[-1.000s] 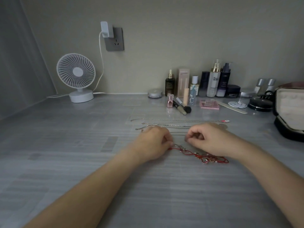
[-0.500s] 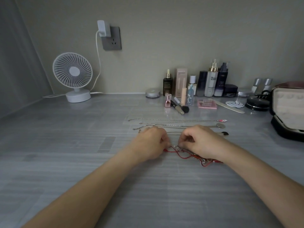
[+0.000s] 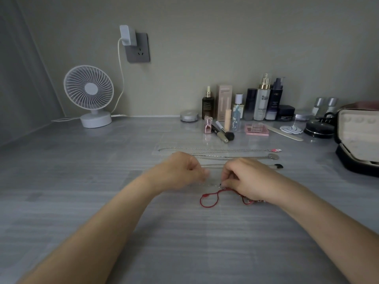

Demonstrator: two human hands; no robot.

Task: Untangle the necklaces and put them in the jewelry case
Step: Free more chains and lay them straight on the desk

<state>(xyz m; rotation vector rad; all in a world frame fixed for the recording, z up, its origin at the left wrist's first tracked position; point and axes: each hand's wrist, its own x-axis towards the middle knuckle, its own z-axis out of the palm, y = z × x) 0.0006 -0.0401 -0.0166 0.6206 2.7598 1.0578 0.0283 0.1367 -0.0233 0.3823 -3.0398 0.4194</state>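
Head view: left hand [image 3: 180, 171] and right hand [image 3: 246, 179] each pinch the silver chain [image 3: 211, 184], stretched sideways between them; red cord [image 3: 205, 195] loops just nearer.

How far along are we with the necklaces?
Done: three silver necklaces lie straight and apart beyond the hands. In hand: the left hand and right hand pinch a thin chain that is caught up with the red cord. Left: free those two, then move everything into the open jewelry case; none seems to be in it yet.
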